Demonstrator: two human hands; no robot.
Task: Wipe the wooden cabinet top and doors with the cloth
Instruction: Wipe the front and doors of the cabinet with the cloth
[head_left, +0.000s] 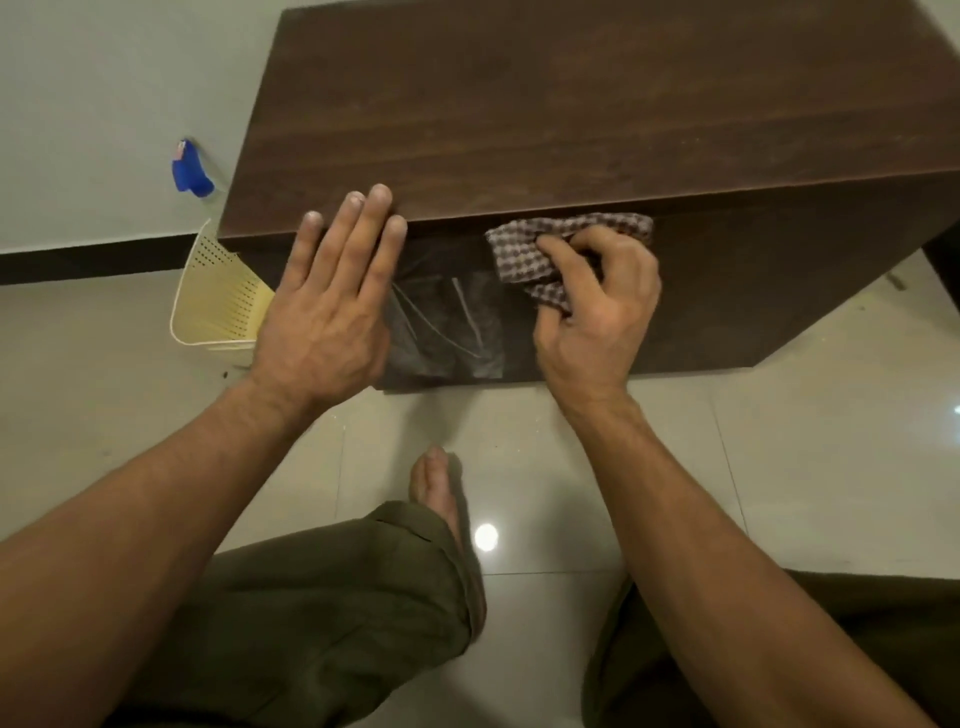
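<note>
The dark wooden cabinet (597, 104) fills the upper right of the head view, its top facing me and its front doors below the edge. My right hand (597, 312) grips a bunched brown-and-white checked cloth (524, 249) against the upper part of the door, just under the top's front edge. My left hand (332, 301) lies flat with straight fingers, fingertips on the front left edge of the top. A glossy patch of door between my hands reflects light.
A pale yellow perforated plastic basket (218, 296) stands on the floor at the cabinet's left side. A blue spray bottle head (189, 169) shows by the wall behind it. Glossy tiled floor (779, 441) lies below, with my bare foot (436, 493) and olive trousers.
</note>
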